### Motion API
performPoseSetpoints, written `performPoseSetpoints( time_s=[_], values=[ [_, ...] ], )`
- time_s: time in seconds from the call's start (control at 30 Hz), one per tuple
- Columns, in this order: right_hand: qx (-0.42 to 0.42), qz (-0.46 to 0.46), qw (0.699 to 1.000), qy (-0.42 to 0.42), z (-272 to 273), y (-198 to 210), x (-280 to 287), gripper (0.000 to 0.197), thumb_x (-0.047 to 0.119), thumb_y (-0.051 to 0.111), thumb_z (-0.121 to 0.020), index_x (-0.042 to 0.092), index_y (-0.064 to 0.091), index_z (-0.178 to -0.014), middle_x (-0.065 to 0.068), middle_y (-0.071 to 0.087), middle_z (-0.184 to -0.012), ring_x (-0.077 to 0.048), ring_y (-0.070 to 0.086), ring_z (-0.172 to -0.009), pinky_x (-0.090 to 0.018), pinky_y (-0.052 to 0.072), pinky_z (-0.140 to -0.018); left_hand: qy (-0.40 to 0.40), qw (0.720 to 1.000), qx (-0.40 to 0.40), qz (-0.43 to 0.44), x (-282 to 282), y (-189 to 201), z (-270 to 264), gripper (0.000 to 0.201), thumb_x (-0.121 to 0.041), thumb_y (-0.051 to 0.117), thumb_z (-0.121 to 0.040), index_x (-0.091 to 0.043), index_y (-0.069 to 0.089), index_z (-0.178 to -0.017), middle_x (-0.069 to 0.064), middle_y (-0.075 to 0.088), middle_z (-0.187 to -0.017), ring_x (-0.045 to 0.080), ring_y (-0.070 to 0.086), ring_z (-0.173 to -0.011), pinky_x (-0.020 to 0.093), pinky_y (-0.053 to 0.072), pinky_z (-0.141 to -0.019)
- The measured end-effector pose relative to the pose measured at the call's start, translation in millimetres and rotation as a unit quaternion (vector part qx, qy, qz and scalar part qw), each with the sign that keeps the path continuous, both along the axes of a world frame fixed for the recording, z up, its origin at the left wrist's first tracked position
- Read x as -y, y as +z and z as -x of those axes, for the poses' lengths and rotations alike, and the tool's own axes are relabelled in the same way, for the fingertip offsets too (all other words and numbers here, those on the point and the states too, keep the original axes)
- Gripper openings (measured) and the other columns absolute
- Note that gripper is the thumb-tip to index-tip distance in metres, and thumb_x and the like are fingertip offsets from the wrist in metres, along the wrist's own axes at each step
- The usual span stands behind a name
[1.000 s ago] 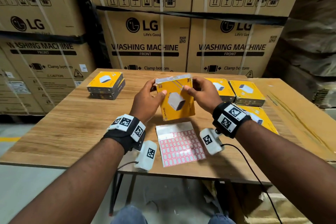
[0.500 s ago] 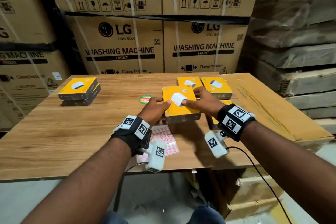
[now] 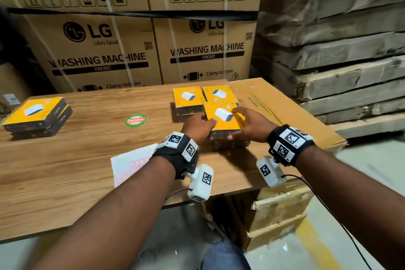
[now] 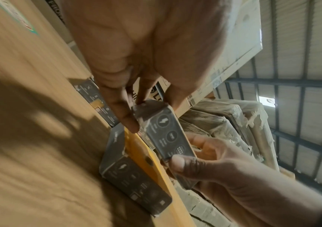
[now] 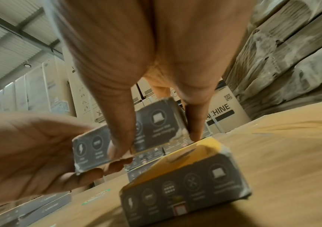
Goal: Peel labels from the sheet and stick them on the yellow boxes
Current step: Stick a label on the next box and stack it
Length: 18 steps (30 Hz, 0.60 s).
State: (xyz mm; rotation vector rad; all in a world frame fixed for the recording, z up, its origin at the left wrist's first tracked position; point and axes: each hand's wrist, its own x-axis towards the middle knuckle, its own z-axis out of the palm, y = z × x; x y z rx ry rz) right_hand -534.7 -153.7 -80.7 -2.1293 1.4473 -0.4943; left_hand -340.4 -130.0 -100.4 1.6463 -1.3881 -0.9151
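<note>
Fingers (image 4: 125, 116) of both hands curled round one yellow box (image 3: 223, 117) — left hand (image 3: 198, 126) gripping its left edge, right hand (image 3: 252, 125) its right edge, thumb on the near grey side. Box held just above a second box (image 5: 185, 192) on the table (image 3: 76, 160); contact between the two cannot be told. Two more boxes (image 3: 188, 96) directly behind, side by side. Stack of two (image 3: 36, 115) at far left. Label sheet (image 3: 129, 164) near the front edge — partly under the left forearm. Round sticker (image 3: 135, 120) mid-table.
</note>
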Motion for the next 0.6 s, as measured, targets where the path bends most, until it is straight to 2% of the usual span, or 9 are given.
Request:
performPoseSetpoints(
  time_s=[0.03, 0.1, 0.2, 0.3, 0.4, 0.5, 0.6],
  values=[
    [-0.006, 0.005, 1.0, -0.003, 4, 0, 1, 0.095, 0.032, 0.089, -0.067, 0.018, 0.038, -0.146, -0.005, 0.047, -0.146, -0.023, 0.047, -0.128, -0.032, 0.042, -0.101, -0.002, 1.0, 0.016, 0.004, 2, -1, 4, 0.039, -0.057, 0.059, -0.07, -0.024, 0.066, -0.091, 0.01, 0.071, -0.095, 0.035, 0.067, -0.089, 0.046, 0.055, -0.079],
    [-0.014, 0.008, 1.0, -0.01, 9, -2, 3, 0.093, 0.03, 0.089, -0.068, 0.017, 0.039, -0.146, -0.005, 0.046, -0.146, -0.023, 0.046, -0.129, -0.031, 0.042, -0.1, -0.003, 0.998, 0.056, 0.0, 2, 0, 12, 0.039, -0.052, 0.061, -0.078, -0.018, 0.067, -0.098, 0.008, 0.071, -0.095, 0.034, 0.066, -0.091, 0.044, 0.055, -0.081],
    [-0.033, 0.003, 0.999, -0.015, 11, -4, 8, 0.089, 0.03, 0.087, -0.07, 0.018, 0.04, -0.145, -0.006, 0.045, -0.147, -0.024, 0.044, -0.13, -0.032, 0.041, -0.102, 0.01, 0.993, 0.115, 0.009, 2, -2, 19, 0.029, -0.04, 0.061, -0.09, -0.011, 0.061, -0.095, 0.002, 0.064, -0.09, 0.031, 0.063, -0.093, 0.033, 0.046, -0.073],
    [-0.076, 0.016, 0.997, -0.004, 5, -7, 9, 0.088, 0.029, 0.085, -0.073, 0.015, 0.038, -0.146, -0.009, 0.042, -0.149, -0.025, 0.041, -0.134, -0.03, 0.036, -0.103, 0.024, 0.989, 0.144, 0.009, 1, -6, 20, 0.035, -0.038, 0.063, -0.091, -0.012, 0.061, -0.114, 0.005, 0.062, -0.104, 0.029, 0.057, -0.102, 0.031, 0.041, -0.08],
    [-0.088, 0.018, 0.996, -0.01, 4, -11, 10, 0.089, 0.028, 0.085, -0.073, 0.015, 0.036, -0.147, -0.011, 0.041, -0.149, -0.026, 0.04, -0.134, -0.028, 0.036, -0.102, 0.0, 0.987, 0.159, 0.014, 1, -11, 19, 0.038, -0.039, 0.062, -0.091, -0.011, 0.061, -0.117, 0.006, 0.063, -0.112, 0.029, 0.057, -0.105, 0.035, 0.044, -0.085],
    [-0.092, 0.015, 0.996, -0.016, 3, -11, 12, 0.089, 0.027, 0.085, -0.073, 0.015, 0.036, -0.146, -0.012, 0.042, -0.146, -0.027, 0.042, -0.132, -0.028, 0.038, -0.098, -0.044, 0.99, 0.135, 0.01, 2, -13, 16, 0.042, -0.042, 0.064, -0.088, -0.018, 0.059, -0.122, 0.001, 0.066, -0.115, 0.025, 0.06, -0.106, 0.038, 0.049, -0.091],
    [-0.1, 0.018, 0.995, -0.021, 0, -11, 12, 0.086, 0.027, 0.085, -0.073, 0.016, 0.037, -0.144, -0.014, 0.044, -0.142, -0.029, 0.045, -0.127, -0.028, 0.039, -0.092, -0.09, 0.989, 0.117, 0.006, 0, -14, 13, 0.06, -0.041, 0.071, -0.084, -0.027, 0.049, -0.138, -0.004, 0.061, -0.131, 0.02, 0.057, -0.117, 0.038, 0.046, -0.099]
  ],
)
